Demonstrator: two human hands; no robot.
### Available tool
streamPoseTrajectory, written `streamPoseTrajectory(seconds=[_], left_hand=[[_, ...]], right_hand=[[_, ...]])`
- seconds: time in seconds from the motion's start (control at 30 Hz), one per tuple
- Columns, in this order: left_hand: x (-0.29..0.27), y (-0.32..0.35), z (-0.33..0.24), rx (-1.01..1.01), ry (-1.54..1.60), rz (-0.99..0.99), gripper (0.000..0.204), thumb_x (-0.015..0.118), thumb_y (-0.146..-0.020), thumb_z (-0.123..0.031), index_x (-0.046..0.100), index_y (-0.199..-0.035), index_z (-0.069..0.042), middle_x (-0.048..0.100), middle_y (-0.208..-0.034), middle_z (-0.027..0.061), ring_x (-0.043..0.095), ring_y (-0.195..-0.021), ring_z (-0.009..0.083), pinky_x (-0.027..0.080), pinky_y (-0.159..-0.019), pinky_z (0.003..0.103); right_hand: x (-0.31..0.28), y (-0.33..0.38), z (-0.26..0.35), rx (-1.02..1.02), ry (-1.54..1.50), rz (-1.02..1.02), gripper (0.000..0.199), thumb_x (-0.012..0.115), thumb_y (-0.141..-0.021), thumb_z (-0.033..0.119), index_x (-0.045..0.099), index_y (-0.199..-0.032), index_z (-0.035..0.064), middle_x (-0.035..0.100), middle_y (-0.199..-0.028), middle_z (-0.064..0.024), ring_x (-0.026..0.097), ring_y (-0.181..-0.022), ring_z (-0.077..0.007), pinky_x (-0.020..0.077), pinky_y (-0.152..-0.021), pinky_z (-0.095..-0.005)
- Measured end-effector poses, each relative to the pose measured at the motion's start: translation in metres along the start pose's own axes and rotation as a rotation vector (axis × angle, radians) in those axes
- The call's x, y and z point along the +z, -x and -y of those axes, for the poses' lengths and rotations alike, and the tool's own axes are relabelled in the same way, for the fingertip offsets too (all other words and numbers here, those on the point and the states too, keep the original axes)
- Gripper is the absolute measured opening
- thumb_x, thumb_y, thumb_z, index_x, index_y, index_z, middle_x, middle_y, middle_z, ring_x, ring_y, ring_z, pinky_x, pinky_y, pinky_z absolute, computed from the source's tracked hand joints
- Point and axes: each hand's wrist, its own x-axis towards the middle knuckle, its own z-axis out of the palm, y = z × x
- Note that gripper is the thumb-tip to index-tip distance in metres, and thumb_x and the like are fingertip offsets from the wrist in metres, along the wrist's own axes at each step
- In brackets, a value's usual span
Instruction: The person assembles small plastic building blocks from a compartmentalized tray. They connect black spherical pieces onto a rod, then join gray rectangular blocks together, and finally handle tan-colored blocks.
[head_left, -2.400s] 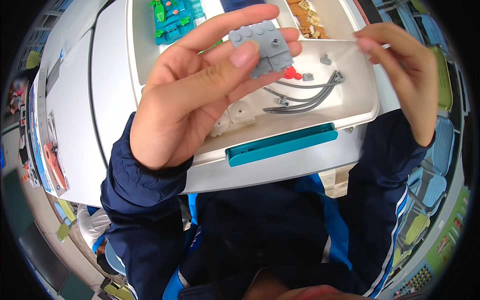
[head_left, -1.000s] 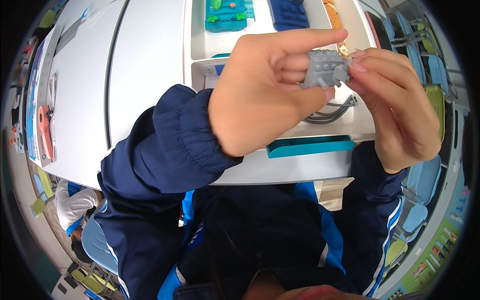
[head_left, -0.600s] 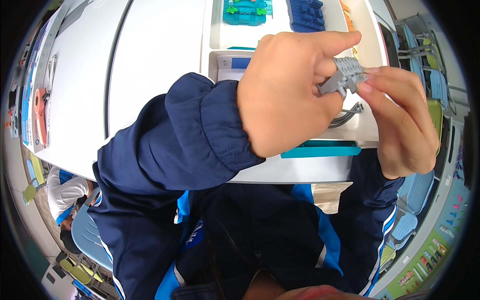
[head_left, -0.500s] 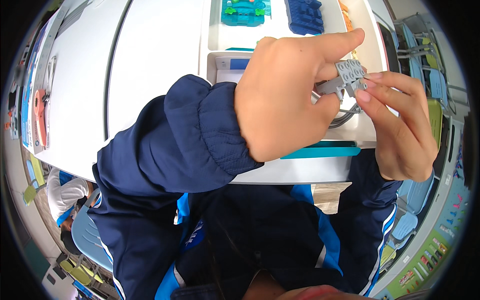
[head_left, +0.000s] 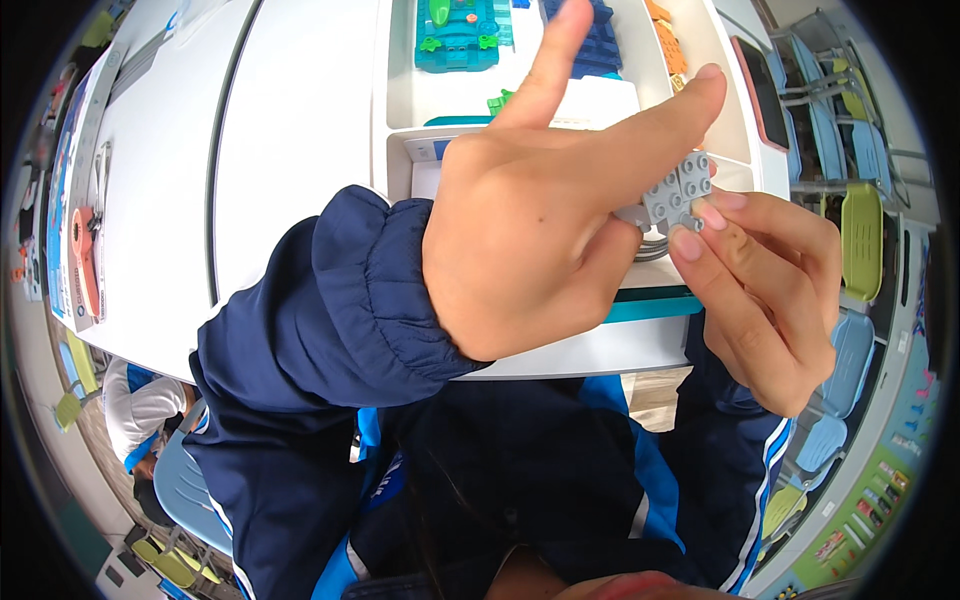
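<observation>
Over the front of a sorting tray, both hands hold a small cluster of light grey studded building bricks (head_left: pixel 680 188). My left hand (head_left: pixel 540 225) grips its left side between thumb and fingers, with the index finger and another finger stretched away. On the right side, my right hand (head_left: pixel 770 300) pinches the bricks with thumb and fingertips. The studs face up; the underside and part of the left end are hidden by my fingers. Just below the bricks, a coiled grey cable (head_left: pixel 652 250) shows in the tray.
The white compartment tray (head_left: pixel 395 70) holds teal pieces (head_left: pixel 465 50), dark blue pieces (head_left: pixel 603 45), orange pieces (head_left: pixel 665 40) and a green piece (head_left: pixel 500 102). A teal strip (head_left: pixel 655 306) lies along its front. A phone (head_left: pixel 760 95) is at its right; an orange-pink tool (head_left: pixel 84 260) lies far left.
Both hands have shifted a little left and toward me with the grey bricks. The bricks have turned, showing more studs. A second finger of my left hand now stretches upward.
</observation>
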Motion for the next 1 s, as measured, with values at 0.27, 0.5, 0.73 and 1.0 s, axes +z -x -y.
streamPoseTrajectory(seconds=[0.27,0.5,0.73,1.0], left_hand=[[-0.004,-0.011,-0.014,-0.068,0.071,0.108,0.074,0.050,-0.060,0.017,0.050,-0.132,0.001,0.068,-0.094,0.0119,0.067,-0.074,0.0278,0.035,-0.108,0.050],[0.002,-0.008,-0.008,-0.008,0.115,0.051,0.066,0.054,-0.060,0.016,0.053,-0.123,0.001,0.068,-0.106,0.0097,0.067,-0.095,0.0279,0.027,-0.109,0.052],[0.004,-0.011,-0.009,-0.095,0.127,0.105,0.057,0.056,-0.059,0.015,0.056,-0.115,0.001,0.068,-0.107,0.0105,0.063,-0.101,0.0302,0.018,-0.108,0.055],[0.005,-0.015,-0.006,-0.122,0.093,0.155,0.048,0.059,-0.059,0.013,0.060,-0.105,0.001,0.068,-0.108,0.0114,0.059,-0.109,0.0328,0.009,-0.107,0.058]], right_hand=[[-0.006,-0.001,-0.013,0.003,-0.170,-0.019,0.032,0.077,-0.057,-0.005,0.069,-0.088,-0.0040,0.064,-0.094,-0.0173,0.062,-0.087,-0.0309,0.0536,-0.064,-0.0305],[-0.015,-0.010,-0.040,0.066,-0.344,0.137,0.042,0.080,-0.056,0.004,0.067,-0.095,-0.0052,0.061,-0.097,-0.0163,0.057,-0.091,-0.0321,0.0481,-0.075,-0.0386],[-0.011,-0.003,-0.040,0.053,-0.318,0.154,0.046,0.078,-0.051,0.005,0.068,-0.096,-0.0006,0.062,-0.094,-0.0111,0.055,-0.087,-0.0288,0.0456,-0.075,-0.0367],[-0.018,-0.006,-0.042,0.053,-0.312,0.177,0.045,0.078,-0.052,0.004,0.068,-0.095,-0.0023,0.063,-0.092,-0.0128,0.054,-0.082,-0.0259,0.0442,-0.071,-0.0348]])
